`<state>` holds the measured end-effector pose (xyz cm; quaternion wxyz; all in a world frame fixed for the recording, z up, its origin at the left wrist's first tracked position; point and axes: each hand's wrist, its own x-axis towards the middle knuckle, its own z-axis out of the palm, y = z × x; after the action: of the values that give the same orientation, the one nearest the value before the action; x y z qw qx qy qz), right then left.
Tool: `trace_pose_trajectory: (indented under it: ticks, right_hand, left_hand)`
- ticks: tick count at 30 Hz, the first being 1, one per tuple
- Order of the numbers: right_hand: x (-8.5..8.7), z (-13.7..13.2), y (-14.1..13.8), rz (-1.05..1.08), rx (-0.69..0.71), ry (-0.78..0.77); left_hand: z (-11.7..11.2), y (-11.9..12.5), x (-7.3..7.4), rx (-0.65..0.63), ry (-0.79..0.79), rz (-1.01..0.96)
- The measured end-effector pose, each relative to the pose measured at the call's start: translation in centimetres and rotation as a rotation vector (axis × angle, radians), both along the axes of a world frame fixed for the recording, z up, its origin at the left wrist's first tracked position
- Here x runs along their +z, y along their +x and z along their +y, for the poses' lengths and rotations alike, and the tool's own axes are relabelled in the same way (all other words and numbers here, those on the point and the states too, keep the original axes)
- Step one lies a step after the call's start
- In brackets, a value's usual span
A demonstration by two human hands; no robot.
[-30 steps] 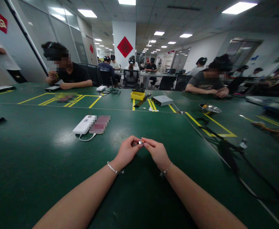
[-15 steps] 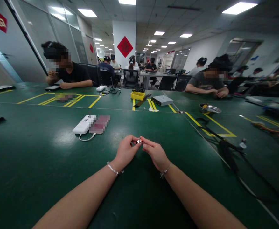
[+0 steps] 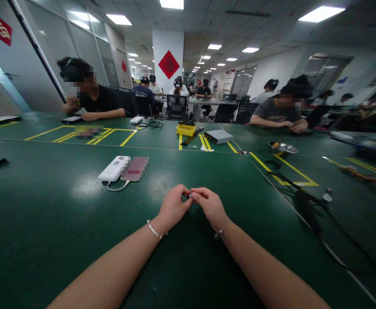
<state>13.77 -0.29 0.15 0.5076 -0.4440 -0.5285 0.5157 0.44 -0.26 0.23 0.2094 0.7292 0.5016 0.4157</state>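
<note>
Pinching together over the green table (image 3: 46, 223), left hand (image 3: 172, 207) and right hand (image 3: 211, 206) meet tip to tip. Each is closed tight on a tiny part (image 3: 189, 195) held just above the surface, nearer than the white power bank (image 3: 113, 168). Most of it is hidden in the grip. Work looks mid-way: nothing is set down, and I cannot tell whether the piece is joined or loose.

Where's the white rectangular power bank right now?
Head view: the white rectangular power bank lies on the green table, left of centre, beyond the left hand, a blurred pinkish patch against its right end.
</note>
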Motion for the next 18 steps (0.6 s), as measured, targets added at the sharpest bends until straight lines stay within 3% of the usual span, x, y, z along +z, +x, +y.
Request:
trace_pose_trajectory:
  ticks: [5, 8, 12, 15, 18]
  right_hand:
    - [1.2, 1.5, 3.2, -0.315, -0.186, 0.081]
    - [1.8, 2.9, 8.3, -0.658, -0.472, 0.092]
    - [1.1, 3.8, 16.3, -0.992, -0.824, -0.094]
    - [-0.2, 3.8, 20.2, -1.099, -0.894, -0.256]
    - [-1.1, 3.6, 21.6, -1.18, -0.879, -0.328]
  left_hand:
    - [0.2, -0.2, -0.4, -0.051, -0.037, 0.047]
    - [0.7, -0.8, -0.7, -0.024, -0.065, 0.042]
    - [1.2, -1.3, -1.2, -0.021, -0.067, 0.1]
    - [1.2, -1.4, -1.4, -0.032, -0.063, 0.166]
    - [1.2, -1.4, -1.5, -0.049, -0.052, 0.21]
